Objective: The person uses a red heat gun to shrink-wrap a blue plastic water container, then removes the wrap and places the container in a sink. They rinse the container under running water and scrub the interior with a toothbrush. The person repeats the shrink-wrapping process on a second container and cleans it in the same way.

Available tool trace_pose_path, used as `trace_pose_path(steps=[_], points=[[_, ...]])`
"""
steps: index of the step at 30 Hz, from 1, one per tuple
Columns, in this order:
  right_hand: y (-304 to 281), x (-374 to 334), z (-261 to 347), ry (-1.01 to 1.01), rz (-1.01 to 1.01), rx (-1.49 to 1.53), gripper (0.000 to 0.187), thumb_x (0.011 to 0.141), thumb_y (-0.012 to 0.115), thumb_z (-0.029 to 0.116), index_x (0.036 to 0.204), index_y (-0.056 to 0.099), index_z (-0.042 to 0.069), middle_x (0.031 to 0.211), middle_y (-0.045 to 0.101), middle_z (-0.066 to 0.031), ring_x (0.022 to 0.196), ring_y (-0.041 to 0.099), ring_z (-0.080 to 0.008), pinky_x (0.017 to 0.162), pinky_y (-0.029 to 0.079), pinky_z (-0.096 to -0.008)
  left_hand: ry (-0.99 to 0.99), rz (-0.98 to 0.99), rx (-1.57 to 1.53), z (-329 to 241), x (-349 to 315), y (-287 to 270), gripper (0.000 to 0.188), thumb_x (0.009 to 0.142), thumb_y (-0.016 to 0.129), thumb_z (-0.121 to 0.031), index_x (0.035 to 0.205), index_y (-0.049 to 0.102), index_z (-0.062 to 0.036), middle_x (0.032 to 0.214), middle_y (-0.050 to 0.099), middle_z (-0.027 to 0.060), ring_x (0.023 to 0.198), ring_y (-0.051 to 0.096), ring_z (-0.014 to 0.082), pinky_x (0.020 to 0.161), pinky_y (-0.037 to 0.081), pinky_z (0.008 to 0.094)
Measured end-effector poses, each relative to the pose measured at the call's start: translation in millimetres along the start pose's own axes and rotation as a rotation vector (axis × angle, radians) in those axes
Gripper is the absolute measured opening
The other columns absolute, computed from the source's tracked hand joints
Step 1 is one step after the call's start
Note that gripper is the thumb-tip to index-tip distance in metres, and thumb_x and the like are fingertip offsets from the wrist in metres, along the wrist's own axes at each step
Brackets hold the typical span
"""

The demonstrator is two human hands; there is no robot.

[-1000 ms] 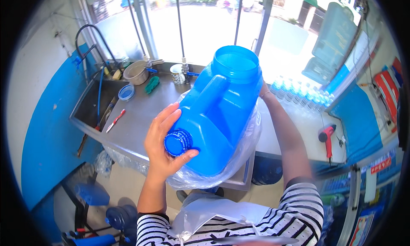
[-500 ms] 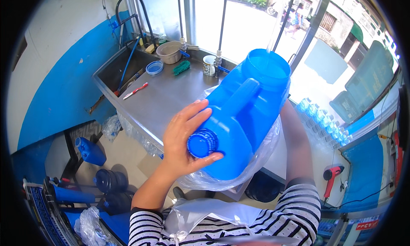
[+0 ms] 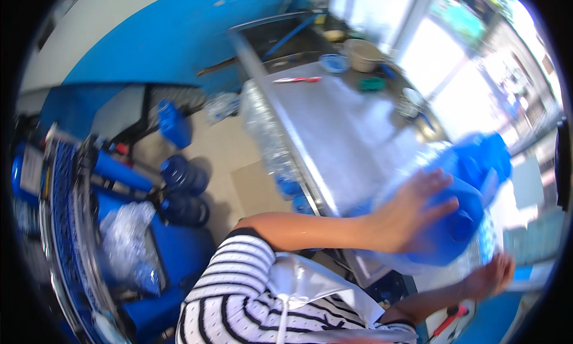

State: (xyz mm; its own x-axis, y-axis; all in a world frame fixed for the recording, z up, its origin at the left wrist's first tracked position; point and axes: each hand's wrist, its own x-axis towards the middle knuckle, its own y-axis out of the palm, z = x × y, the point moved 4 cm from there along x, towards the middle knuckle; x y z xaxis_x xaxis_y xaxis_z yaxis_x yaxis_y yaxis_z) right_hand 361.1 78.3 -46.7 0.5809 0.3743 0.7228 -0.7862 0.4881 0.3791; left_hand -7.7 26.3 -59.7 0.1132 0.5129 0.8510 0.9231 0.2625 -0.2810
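A large blue plastic jug point(image 3: 468, 195) stands at the right end of the metal counter, partly blurred, with clear plastic wrap around its lower part. My left hand point(image 3: 412, 216) is at the jug's near left side, fingers stretched and spread; whether it touches the jug I cannot tell. Lower right, apart from the jug, is my right hand point(image 3: 492, 277); its fingers look curled but are smeared by motion.
On the metal counter point(image 3: 334, 129) lie a red-and-white tool point(image 3: 296, 79), a green scrubber point(image 3: 372, 84), a blue lid point(image 3: 333, 63) and a beige bowl point(image 3: 362, 56). Dark blue water bottles point(image 3: 184, 176) and a blue jerrycan point(image 3: 174, 124) occupy the floor at left.
The view has swung left, so the counter and jug appear farther right. My right hand has come away from behind the jug. My left hand's fingers have spread and left the cap.
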Motion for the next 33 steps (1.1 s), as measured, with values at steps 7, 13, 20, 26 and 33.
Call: trace_pose_path(steps=[7,13,20,26,33], points=[[179.6,-247.2,130.5,0.478,1.21,0.396,0.027,0.086,0.055,0.017,0.106,0.063,0.0,0.097,0.062,-0.0176,0.083,0.062,-0.0267,0.08,0.048,-0.0406,-0.161,0.713,-0.068,52.3,-186.4,-103.7,0.043,0.079,0.07,-0.028,0.115,0.062,-0.0058,0.131,0.05,0.0181,0.132,0.039,0.0374,0.102,0.036,0.0571],[362.0,-449.3,152.8,0.406,1.878,0.142,0.027,0.08,0.063,-0.003,0.106,0.067,0.002,0.086,0.063,-0.0116,0.075,0.062,-0.0215,0.07,0.05,-0.0303,-1.072,1.132,0.206,112.2,-337.5,-292.6,0.044,0.082,0.067,-0.029,0.116,0.062,-0.0017,0.114,0.06,0.0212,0.108,0.058,0.037,0.09,0.046,0.0479],[490.4,-586.7,172.0,0.324,2.263,0.401,0.033,0.086,0.063,0.01,0.119,0.063,0.008,0.091,0.061,-0.0142,0.081,0.062,-0.03,0.072,0.05,-0.0356,-1.229,0.546,0.207,139.4,-384.0,-436.5,0.045,0.087,0.065,-0.033,0.123,0.06,-0.0052,0.116,0.06,0.02,0.105,0.058,0.0372,0.091,0.046,0.0445],[603.3,-667.5,126.6,0.25,2.403,0.283,0.034,0.087,0.063,0.015,0.12,0.061,0.01,0.094,0.062,-0.0159,0.087,0.062,-0.0333,0.076,0.05,-0.0385,-1.309,0.495,0.088,212.9,-409.7,-512.1,0.048,0.088,0.064,-0.031,0.127,0.056,-0.0052,0.117,0.059,0.0199,0.111,0.055,0.0363,0.095,0.044,0.0419],[766.0,-753.1,69.3,0.061,2.418,0.196,0.038,0.087,0.063,0.017,0.124,0.059,0.013,0.097,0.062,-0.0173,0.095,0.061,-0.0357,0.081,0.05,-0.0426,-1.603,0.344,0.278,360.6,-487.8,-671.4,0.043,0.088,0.064,-0.033,0.123,0.059,-0.0067,0.115,0.062,0.0209,0.108,0.059,0.0368,0.093,0.046,0.0416]])
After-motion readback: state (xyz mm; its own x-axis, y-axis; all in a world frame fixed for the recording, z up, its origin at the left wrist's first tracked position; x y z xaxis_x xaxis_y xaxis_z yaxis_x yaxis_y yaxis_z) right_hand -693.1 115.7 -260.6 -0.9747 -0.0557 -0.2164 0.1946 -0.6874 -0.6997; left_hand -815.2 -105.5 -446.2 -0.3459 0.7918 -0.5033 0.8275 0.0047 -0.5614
